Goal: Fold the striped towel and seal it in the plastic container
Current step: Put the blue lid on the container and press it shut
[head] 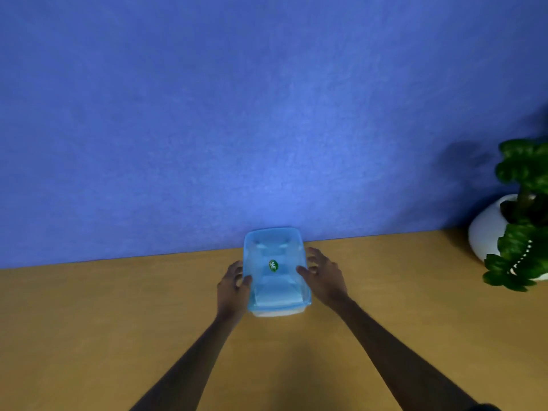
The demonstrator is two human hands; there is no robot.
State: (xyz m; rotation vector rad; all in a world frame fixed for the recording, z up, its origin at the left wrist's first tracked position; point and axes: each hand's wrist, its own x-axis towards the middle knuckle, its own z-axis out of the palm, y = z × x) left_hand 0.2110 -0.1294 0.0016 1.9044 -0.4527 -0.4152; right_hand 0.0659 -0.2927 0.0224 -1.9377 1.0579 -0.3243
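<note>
A plastic container (278, 312) with a translucent blue lid (274, 253) on top stands on the wooden table, close to the blue wall. A green oval sticker sits on the lid. The striped towel is not visible; pale folded shapes show faintly through the lid. My left hand (232, 284) rests against the container's left side, thumb on the lid's edge. My right hand (321, 272) is at the right side, fingers spread, thumb touching the lid's rim.
The wooden table (118, 321) runs the full width, ending at a blue wall (267, 114) just behind the container. A green plant in a round white pot (489, 229) stands at the far right.
</note>
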